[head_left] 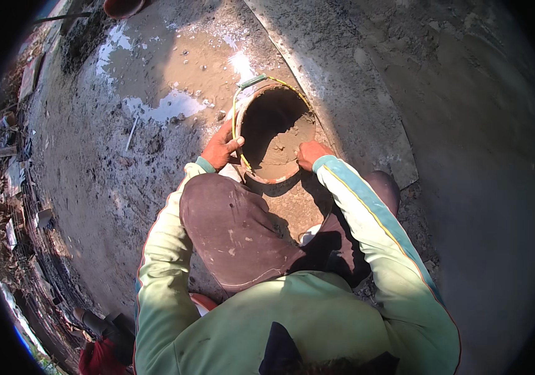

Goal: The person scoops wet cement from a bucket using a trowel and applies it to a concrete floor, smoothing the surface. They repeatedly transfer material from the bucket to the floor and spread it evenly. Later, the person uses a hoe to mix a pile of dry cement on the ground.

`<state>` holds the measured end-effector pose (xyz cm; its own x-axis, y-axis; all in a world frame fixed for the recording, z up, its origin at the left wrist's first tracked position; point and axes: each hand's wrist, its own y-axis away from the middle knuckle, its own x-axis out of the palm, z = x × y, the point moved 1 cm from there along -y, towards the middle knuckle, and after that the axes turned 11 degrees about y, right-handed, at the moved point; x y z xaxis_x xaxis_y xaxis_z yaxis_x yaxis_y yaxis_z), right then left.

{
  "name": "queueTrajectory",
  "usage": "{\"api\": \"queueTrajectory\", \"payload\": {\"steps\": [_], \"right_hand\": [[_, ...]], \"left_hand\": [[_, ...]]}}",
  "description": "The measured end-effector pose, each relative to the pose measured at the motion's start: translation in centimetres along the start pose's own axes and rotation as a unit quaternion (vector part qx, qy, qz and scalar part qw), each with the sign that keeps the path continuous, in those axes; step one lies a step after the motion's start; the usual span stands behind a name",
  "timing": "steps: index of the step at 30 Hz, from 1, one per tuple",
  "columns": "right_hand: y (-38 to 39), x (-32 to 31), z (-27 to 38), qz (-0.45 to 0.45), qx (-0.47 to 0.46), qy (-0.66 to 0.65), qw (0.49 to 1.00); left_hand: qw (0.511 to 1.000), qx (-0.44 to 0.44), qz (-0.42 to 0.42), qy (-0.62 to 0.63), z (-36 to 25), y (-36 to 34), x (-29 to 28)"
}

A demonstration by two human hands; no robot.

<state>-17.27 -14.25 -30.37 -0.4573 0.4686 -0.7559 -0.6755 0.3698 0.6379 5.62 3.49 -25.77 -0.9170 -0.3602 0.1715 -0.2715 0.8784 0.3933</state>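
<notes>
A round terracotta-coloured bucket [261, 106] stands on the ground in front of me, part-filled with wet grey-brown mortar [286, 147]. A yellow cord handle [235, 125] runs along its left rim. My left hand [220, 148] grips the left rim by the cord. My right hand [310, 152] holds the near right rim. Both hands are smeared with mud. My knees, in dark brown trousers [236, 231], sit just below the bucket.
Muddy puddles [173, 103] lie on the wet ground to the upper left. A smoothed grey cement slab [355, 94] runs diagonally on the right. Rubble and debris [24, 206] line the left edge. Another reddish bowl [120, 6] sits at the top.
</notes>
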Motion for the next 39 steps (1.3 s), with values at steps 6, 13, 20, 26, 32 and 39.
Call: {"api": "queueTrajectory", "payload": {"steps": [6,13,20,26,32,39], "right_hand": [[-4.4,8.5,2.8,-0.147,-0.086,-0.164,0.972],[5.5,-5.8,2.1,-0.045,-0.058,-0.186,0.980],[12.7,-17.4,-6.3,0.098,-0.148,-0.513,0.840],[18.8,-22.1,-26.9,-0.231,0.185,-0.505,0.811],[26.5,-23.5,-24.7,-0.396,0.199,-0.389,0.808],[18.8,-15.5,-26.7,-0.487,0.215,-0.427,0.731]], "left_hand": [[0.990,-0.059,-0.054,0.119,-0.7,-1.1,1.5],[0.972,-0.051,-0.188,0.133,1.9,1.2,-4.5],[0.968,-0.027,-0.193,0.156,6.7,1.7,-12.0],[0.961,0.011,-0.191,0.198,9.1,0.0,-12.1],[0.965,0.071,-0.181,0.174,10.3,-0.4,-15.5],[0.975,0.044,-0.159,0.150,11.0,-1.9,-15.7]]}}
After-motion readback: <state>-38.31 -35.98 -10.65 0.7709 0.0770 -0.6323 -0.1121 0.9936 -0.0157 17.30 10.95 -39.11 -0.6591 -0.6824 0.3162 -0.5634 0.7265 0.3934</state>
